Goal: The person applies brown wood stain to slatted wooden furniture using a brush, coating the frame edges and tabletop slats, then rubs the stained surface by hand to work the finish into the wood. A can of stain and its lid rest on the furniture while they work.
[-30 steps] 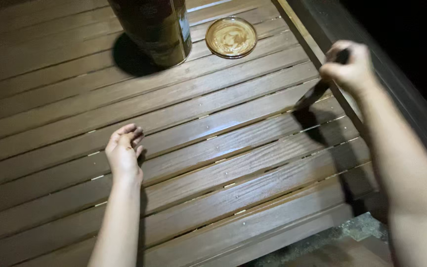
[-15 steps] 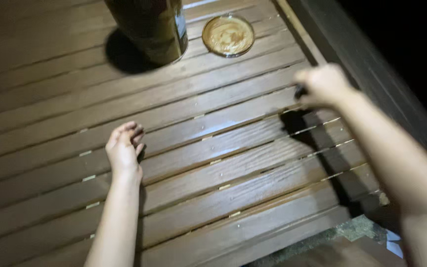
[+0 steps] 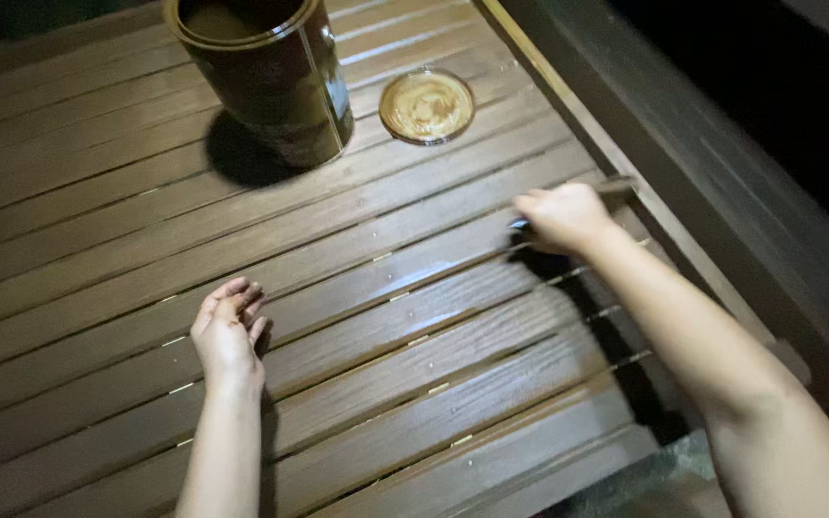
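Brush sits in your right hand, fingers curled tight round it, so only a dark bit at the left edge of the fist and a blurred length of handle toward the rail side show. Brush tip is down at the slatted wooden deck, on a slat near the deck's right edge. Your left hand rests flat-ish on the slats, well apart from the brush, fingers loosely bent and holding nothing. Open paint can stands upright at the far side of the deck, dark liquid inside, its shadow falling toward your left hand. Round lid lies flat just beside the can, on its right, far side of your right hand. Slats around the brush look wet and glossy. Dark rail runs along the right edge.
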Action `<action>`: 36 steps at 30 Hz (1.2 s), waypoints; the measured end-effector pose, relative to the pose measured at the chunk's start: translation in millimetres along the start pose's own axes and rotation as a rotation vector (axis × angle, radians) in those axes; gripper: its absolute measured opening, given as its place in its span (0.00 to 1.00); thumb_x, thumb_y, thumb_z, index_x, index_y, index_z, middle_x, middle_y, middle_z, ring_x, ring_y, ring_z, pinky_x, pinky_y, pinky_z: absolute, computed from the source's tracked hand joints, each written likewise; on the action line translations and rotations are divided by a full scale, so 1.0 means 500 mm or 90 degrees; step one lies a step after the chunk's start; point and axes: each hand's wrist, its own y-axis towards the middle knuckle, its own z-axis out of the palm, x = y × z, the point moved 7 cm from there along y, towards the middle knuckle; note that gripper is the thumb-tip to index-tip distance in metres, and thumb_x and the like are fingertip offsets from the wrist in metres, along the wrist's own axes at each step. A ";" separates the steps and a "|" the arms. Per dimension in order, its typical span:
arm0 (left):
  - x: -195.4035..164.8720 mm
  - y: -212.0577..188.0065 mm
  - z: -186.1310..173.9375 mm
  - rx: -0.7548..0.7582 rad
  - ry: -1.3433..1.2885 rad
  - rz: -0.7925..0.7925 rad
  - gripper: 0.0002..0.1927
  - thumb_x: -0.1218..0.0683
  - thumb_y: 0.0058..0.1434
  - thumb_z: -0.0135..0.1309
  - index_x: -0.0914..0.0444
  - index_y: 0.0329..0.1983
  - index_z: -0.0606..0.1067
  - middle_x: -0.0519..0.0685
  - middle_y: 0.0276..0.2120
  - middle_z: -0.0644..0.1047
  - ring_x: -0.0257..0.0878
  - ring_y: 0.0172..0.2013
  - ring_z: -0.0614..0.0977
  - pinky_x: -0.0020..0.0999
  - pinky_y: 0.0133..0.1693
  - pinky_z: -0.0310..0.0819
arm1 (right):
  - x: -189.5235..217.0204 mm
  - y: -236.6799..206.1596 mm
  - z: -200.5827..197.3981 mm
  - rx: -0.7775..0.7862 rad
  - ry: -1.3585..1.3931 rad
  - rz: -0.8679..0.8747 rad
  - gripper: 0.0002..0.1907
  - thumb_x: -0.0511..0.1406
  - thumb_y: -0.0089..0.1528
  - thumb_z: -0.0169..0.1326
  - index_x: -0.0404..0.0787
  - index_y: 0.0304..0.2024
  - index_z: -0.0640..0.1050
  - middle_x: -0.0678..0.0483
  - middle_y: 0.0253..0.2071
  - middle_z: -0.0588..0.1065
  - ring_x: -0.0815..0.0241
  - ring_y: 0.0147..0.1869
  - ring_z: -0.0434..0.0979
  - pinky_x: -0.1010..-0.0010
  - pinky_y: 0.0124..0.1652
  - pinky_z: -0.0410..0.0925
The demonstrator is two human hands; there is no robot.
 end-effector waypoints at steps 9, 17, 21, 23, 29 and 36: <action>-0.004 0.010 -0.034 -0.002 -0.009 0.010 0.12 0.56 0.67 0.45 0.57 0.50 0.75 0.45 0.46 0.82 0.35 0.47 0.82 0.34 0.46 0.71 | -0.035 0.008 -0.005 0.012 -0.016 0.014 0.13 0.43 0.49 0.63 0.45 0.28 0.75 0.50 0.28 0.77 0.46 0.28 0.80 0.54 0.26 0.72; 0.009 0.015 -0.037 0.015 -0.033 -0.001 0.12 0.57 0.66 0.46 0.57 0.50 0.75 0.45 0.45 0.82 0.36 0.46 0.82 0.36 0.45 0.68 | 0.138 -0.082 0.014 0.003 0.012 -0.096 0.06 0.36 0.53 0.57 0.48 0.33 0.76 0.52 0.30 0.77 0.53 0.25 0.80 0.60 0.22 0.70; 0.000 -0.001 -0.028 0.009 -0.025 -0.005 0.11 0.57 0.66 0.46 0.57 0.50 0.74 0.44 0.45 0.82 0.35 0.46 0.82 0.34 0.45 0.71 | 0.028 -0.134 -0.018 0.035 -0.017 0.033 0.10 0.41 0.52 0.60 0.46 0.30 0.74 0.51 0.31 0.77 0.51 0.27 0.80 0.58 0.24 0.71; -0.010 -0.004 -0.022 0.006 -0.024 0.005 0.12 0.57 0.65 0.46 0.57 0.49 0.76 0.44 0.45 0.82 0.34 0.45 0.83 0.32 0.44 0.73 | 0.026 -0.136 -0.020 0.050 -0.015 0.027 0.12 0.41 0.49 0.61 0.46 0.31 0.74 0.52 0.32 0.77 0.50 0.29 0.81 0.58 0.26 0.72; 0.007 0.021 -0.018 -0.007 -0.066 0.053 0.11 0.57 0.65 0.50 0.57 0.47 0.80 0.45 0.40 0.82 0.33 0.38 0.81 0.28 0.35 0.72 | 0.062 -0.099 -0.033 0.065 0.039 0.019 0.28 0.45 0.41 0.66 0.50 0.45 0.79 0.52 0.43 0.80 0.50 0.42 0.83 0.56 0.35 0.75; 0.030 0.119 -0.065 -0.047 -0.075 0.283 0.11 0.63 0.64 0.47 0.66 0.43 0.80 0.50 0.39 0.82 0.38 0.41 0.83 0.32 0.47 0.78 | -0.007 0.062 0.068 0.218 -0.046 0.340 0.20 0.50 0.55 0.64 0.53 0.46 0.81 0.51 0.42 0.81 0.49 0.47 0.83 0.57 0.45 0.75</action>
